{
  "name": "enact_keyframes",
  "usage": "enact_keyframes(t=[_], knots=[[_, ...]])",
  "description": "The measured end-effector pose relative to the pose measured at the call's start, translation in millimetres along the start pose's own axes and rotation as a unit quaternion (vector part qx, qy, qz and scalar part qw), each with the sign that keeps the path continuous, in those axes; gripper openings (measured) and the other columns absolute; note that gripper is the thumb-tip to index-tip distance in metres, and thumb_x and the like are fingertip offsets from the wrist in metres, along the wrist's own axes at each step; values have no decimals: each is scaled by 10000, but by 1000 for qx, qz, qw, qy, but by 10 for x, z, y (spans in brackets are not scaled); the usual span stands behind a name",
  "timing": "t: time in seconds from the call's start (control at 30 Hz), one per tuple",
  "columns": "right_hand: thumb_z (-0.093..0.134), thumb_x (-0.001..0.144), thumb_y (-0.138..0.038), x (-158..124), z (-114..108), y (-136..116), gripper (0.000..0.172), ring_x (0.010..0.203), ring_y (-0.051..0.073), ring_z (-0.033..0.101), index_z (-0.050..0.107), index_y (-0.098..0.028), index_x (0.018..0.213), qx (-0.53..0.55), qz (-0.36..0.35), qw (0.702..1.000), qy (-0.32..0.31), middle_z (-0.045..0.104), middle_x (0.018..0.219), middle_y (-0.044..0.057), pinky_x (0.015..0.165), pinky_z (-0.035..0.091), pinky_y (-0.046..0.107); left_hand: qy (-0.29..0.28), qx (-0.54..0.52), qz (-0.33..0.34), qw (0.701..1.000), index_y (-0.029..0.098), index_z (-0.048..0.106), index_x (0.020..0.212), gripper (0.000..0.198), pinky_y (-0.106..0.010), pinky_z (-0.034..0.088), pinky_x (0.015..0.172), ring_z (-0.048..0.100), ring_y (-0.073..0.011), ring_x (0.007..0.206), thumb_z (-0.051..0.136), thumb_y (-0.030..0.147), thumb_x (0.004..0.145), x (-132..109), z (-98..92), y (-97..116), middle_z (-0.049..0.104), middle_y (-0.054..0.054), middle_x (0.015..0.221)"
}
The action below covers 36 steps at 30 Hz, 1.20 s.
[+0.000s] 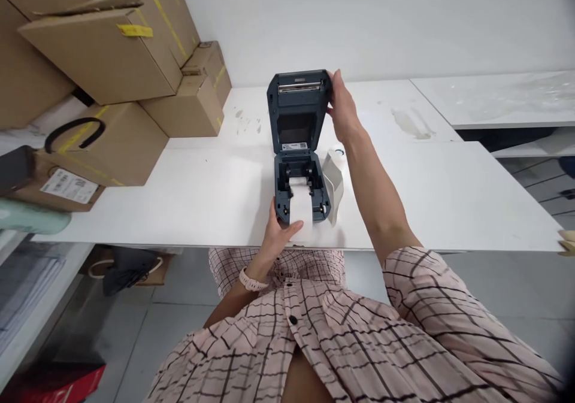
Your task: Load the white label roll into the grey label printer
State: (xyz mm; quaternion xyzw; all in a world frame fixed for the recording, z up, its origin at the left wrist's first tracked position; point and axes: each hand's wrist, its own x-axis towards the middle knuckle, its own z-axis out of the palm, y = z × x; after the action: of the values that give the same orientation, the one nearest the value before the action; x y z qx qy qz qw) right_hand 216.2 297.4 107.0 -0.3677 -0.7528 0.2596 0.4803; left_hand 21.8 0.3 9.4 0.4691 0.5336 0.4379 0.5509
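A dark label printer (281, 202) stands at the front edge of the white table with its lid (274, 112) raised. White label paper (300, 205) runs from the inside out over the printer's front. My left hand (277, 230) grips the front left corner, its thumb lying on the paper strip. At the lid's upper right edge, my right hand (342, 106) is closed round the rim, with some fingers hidden behind it. A crumpled white sheet or pouch (333, 181) lies against the printer's right side.
Cardboard boxes (108, 55) are piled at the left of the white table (215, 193). A green cylinder (33, 217) lies at the far left. A white wall rises behind, and a shelf unit (516, 100) adjoins at the right. The table's front edge runs close to the body.
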Motion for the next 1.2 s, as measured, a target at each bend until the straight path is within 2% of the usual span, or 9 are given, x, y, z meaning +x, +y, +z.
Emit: enact_keyframes(t=[0.1,0.23,0.33,0.47,0.63,0.93,1.03,1.1,1.2], knots=[[46,989,-794,-237,68,-195,796,1561,278,372,321,-370,1603,31,43,997,47,415,1645,-30,1232,400,470,1,12,13,1000,318,95,1675,1039,-433,413,1238,387,-308,1556,675,641,876,-3,-40,2,338,-83,1718],[74,1023,-734,-1021,118,-669,740,1548,309,388,380,-375,1592,-20,42,997,56,544,1543,-20,1266,346,538,26,-15,-9,1000,299,289,1640,778,-411,403,1241,366,-285,1570,366,710,985,56,-162,45,355,-35,1715],[156,1068,-637,-1577,176,-932,623,1539,278,413,513,-380,1510,-25,58,997,43,556,1552,-25,1300,311,518,55,-23,-30,998,301,246,1655,805,-435,426,1223,359,-285,1574,264,742,982,167,-249,116,307,-45,1735],[329,1078,-533,-2077,284,-983,478,1588,239,332,521,-407,1496,-29,50,998,-8,485,1624,-48,1333,267,540,69,3,-14,998,352,157,1667,836,-449,417,1229,290,-287,1605,300,774,960,291,-259,222,236,-27,1760],[318,1095,-411,-2382,438,-895,456,1626,238,231,495,-397,1515,-52,46,997,-15,423,1669,-40,1339,234,583,44,-10,-11,999,303,125,1672,965,-434,389,1260,260,-332,1611,618,630,910,311,-147,266,202,-57,1767],[308,1101,-300,-2443,580,-853,443,1609,249,279,464,-337,1513,-99,7,994,43,457,1647,26,1300,302,587,85,-47,12,995,302,305,1601,947,-441,444,1192,399,-342,1527,758,591,821,215,-68,211,347,-106,1696],[303,1094,-247,-2453,621,-880,428,1558,246,385,504,-336,1462,-121,-2,990,71,617,1496,45,1263,351,580,210,9,33,977,259,529,1394,731,-361,529,1008,598,-267,1284,772,596,793,-27,5,91,575,-120,1466],[299,1085,-210,-2463,649,-892,417,1478,243,496,555,-334,1390,-137,-10,987,85,713,1337,46,1250,360,574,250,12,19,968,226,644,1041,472,-299,530,776,654,-182,893,715,634,814,-187,57,3,694,-58,1004],[304,1067,-168,-2471,673,-888,407,1366,240,596,604,-313,1300,-159,-30,983,88,757,1211,46,1238,367,555,46,-33,-91,994,205,586,728,488,-262,371,527,470,-106,532,679,676,810,-293,115,-37,547,22,616]])
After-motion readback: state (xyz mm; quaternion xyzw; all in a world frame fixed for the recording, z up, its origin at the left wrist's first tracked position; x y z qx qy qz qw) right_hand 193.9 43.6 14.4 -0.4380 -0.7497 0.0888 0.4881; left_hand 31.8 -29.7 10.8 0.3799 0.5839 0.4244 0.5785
